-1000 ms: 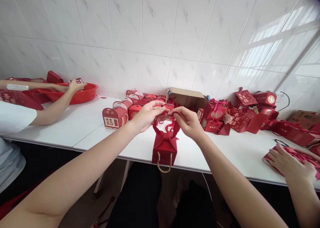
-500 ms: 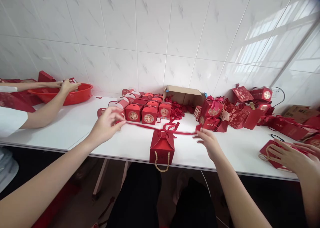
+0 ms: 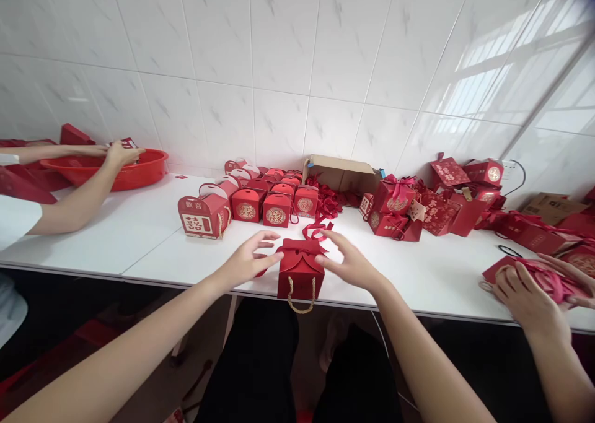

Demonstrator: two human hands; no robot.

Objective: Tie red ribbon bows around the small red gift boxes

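Observation:
A small red gift box (image 3: 300, 273) with a gold rope handle stands at the front edge of the white table (image 3: 139, 237). A red ribbon (image 3: 317, 230) is knotted on its top and trails behind it. My left hand (image 3: 246, 260) hovers at the box's left side with fingers spread. My right hand (image 3: 349, 262) hovers at its right side, fingers stretched out too. Neither hand grips anything.
A row of finished red boxes (image 3: 264, 205) stands behind, beside a cardboard carton (image 3: 341, 174) and a pile of red boxes (image 3: 432, 207). On the left, another person's hand (image 3: 118, 153) rests at a red basin (image 3: 139, 170). At right, another person's hands (image 3: 530, 290) hold a flat red box.
My hands were at first together above the box, then pulled the ribbon out wide to both sides. Now they have let go and come back in beside the box.

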